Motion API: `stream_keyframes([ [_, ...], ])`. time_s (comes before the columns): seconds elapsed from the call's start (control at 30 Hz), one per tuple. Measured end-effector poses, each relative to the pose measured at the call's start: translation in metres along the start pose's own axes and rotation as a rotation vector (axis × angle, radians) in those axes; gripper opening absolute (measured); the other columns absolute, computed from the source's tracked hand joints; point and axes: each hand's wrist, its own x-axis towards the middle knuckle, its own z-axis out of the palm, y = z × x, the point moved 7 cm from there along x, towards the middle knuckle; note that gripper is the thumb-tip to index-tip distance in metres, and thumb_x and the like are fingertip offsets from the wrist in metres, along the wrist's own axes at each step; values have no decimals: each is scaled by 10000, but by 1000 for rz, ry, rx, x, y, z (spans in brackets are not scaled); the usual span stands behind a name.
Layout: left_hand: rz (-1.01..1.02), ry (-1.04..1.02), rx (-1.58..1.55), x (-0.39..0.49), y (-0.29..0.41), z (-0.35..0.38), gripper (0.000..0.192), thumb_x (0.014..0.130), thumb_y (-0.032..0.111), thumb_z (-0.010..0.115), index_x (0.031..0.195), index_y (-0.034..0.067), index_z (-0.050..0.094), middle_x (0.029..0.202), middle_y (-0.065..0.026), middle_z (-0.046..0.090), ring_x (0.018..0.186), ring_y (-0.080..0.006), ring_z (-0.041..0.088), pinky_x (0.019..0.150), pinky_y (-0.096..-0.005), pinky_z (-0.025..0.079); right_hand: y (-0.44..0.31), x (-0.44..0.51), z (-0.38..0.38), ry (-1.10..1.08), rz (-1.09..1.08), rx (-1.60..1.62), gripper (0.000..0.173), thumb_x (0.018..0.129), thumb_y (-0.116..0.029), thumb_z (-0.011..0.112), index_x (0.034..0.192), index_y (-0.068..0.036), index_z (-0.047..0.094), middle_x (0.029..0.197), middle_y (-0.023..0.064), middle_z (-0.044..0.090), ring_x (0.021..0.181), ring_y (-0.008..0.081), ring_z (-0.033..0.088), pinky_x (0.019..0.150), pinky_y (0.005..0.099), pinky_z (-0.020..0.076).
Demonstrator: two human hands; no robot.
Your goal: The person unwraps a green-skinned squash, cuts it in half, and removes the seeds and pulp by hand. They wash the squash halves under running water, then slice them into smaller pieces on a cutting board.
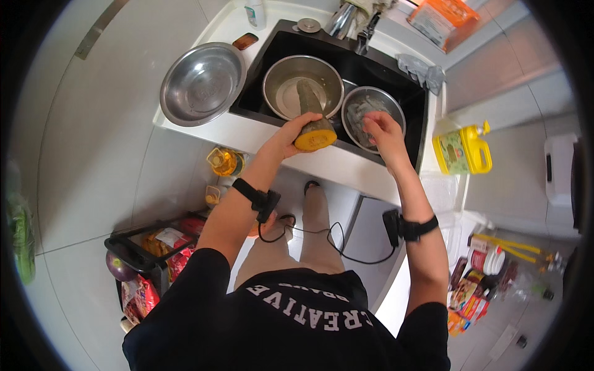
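Note:
My left hand (293, 134) grips a long green-skinned squash (310, 103) near its cut end, whose orange flesh faces me. The squash's far end reaches over a steel basin (274, 86) with some water in it, standing in the black sink (253, 83). To the right, my right hand (386, 134) is over a smaller steel bowl (400, 111); its fingers are bent and the fingertips partly hidden. Inside that bowl lies greyish, translucent stuff (359, 113), which I cannot name surely. Whether my right fingers hold anything cannot be told.
A wide steel basin (204, 88) stands on the white counter (199, 134) at the left, beside a dark phone-like object (245, 41). The faucet (366, 35) rises behind the sink. A yellow pump jug (461, 149) stands at the right. A black rack (139, 250) with packets is lower left.

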Motion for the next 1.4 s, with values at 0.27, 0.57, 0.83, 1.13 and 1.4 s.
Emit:
stream_keyframes([
  [0.27, -78, 289, -86, 73, 52, -49, 533, 775, 401, 670, 1178, 83, 525, 1107, -117, 602, 989, -232, 589, 828, -390, 485, 124, 214, 87, -65, 349, 347, 158, 846, -218, 565, 912, -84, 614, 789, -2, 561, 691, 93, 513, 557, 267, 372],
  [0.57, -216, 431, 145, 134, 68, -113, 548, 734, 412, 671, 1157, 87, 551, 1049, -94, 633, 913, -225, 615, 766, -389, 489, 273, 311, 145, 215, 385, -39, 312, 869, -233, 513, 957, 43, 628, 872, 153, 651, 749, 332, 599, 724, 442, 476],
  [0.83, -183, 585, 872, 169, 75, -152, 811, 621, 440, 746, 1183, -86, 491, 1034, -228, 625, 961, -289, 639, 810, -371, 519, 229, 274, 244, -285, 697, 757, 335, 868, -270, 612, 1049, 11, 581, 972, 133, 637, 934, 253, 604, 814, 404, 483],
  [1.13, -57, 110, 584, 144, 93, -90, 619, 721, 244, 721, 1217, -48, 493, 1125, -156, 601, 1020, -236, 595, 901, -318, 462, 140, 308, 210, -408, 486, 930, 222, 775, -153, 706, 873, 4, 583, 789, 103, 608, 673, 209, 604, 611, 339, 517],
  [1.4, -85, 218, 650, 151, 92, -87, 573, 687, 283, 760, 1116, -52, 579, 1056, -140, 626, 994, -232, 602, 848, -301, 463, 150, 302, 198, -278, 511, 694, 343, 883, -296, 613, 1067, -23, 517, 837, 100, 609, 710, 202, 602, 688, 339, 523],
])
